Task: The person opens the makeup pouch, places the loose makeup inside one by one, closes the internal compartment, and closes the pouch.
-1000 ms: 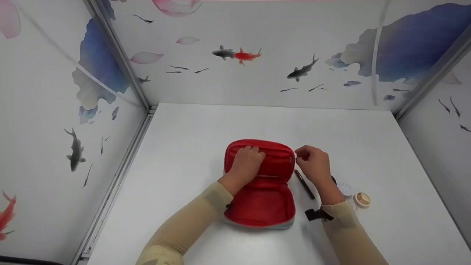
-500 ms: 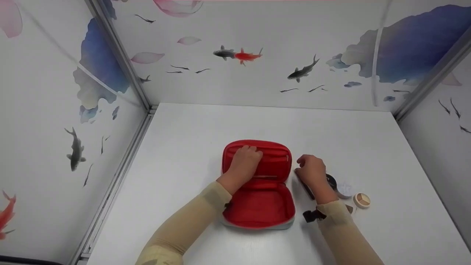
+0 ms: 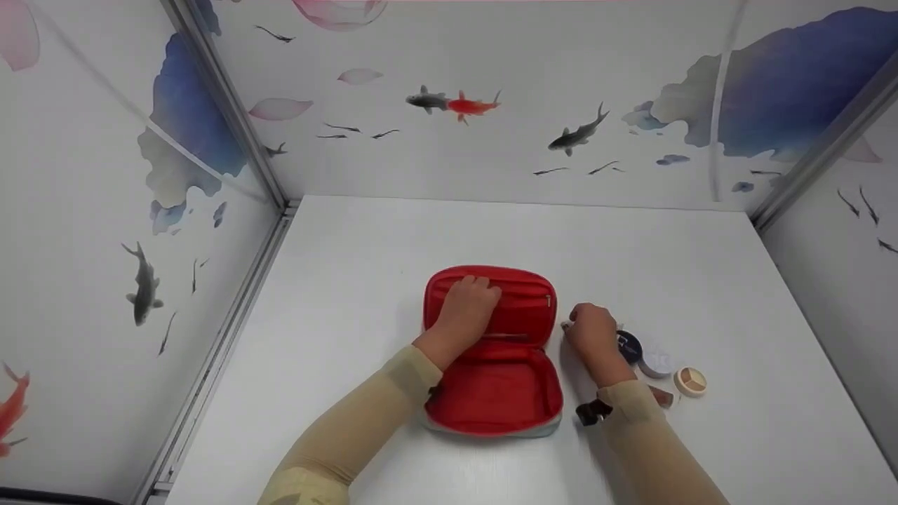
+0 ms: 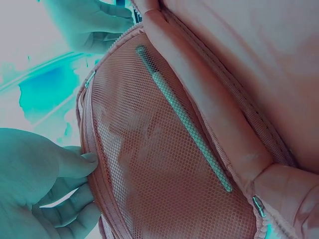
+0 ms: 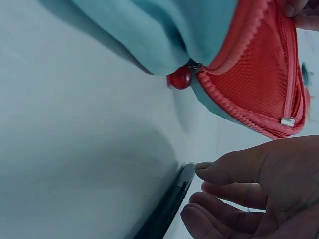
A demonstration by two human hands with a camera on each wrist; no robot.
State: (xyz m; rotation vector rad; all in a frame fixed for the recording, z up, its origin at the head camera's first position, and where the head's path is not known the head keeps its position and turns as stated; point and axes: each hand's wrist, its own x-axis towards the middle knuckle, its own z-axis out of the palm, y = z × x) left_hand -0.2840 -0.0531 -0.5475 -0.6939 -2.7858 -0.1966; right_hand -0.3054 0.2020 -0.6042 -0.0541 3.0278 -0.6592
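A red-lined cosmetic bag (image 3: 494, 396) lies unfolded on the table, its grey-blue outside showing in the right wrist view. My left hand (image 3: 464, 310) pinches the zipped edge of the mesh pocket (image 4: 149, 149) in its raised lid, thumb over the edge. Behind the mesh lies a slim stick (image 4: 192, 132) with a darker end. Right of the bag, my right hand (image 3: 593, 340) is low over a dark pen-like stick (image 5: 167, 206). The thumb is at the stick's pale tip, the other fingers loosely bent beside it. Most of the stick is hidden in the head view.
Beyond my right hand lie a dark round case (image 3: 628, 347), a clear round container (image 3: 657, 363), a round three-shade palette (image 3: 691, 381) and a brownish item (image 3: 661, 397) partly behind the sleeve. Printed panels (image 3: 491, 161) wall the table at the back and sides.
My right hand has left the lid's right edge and come down toward the dark stick, uncovering the dark round case. My left hand keeps its hold, shifting slightly left with the lid.
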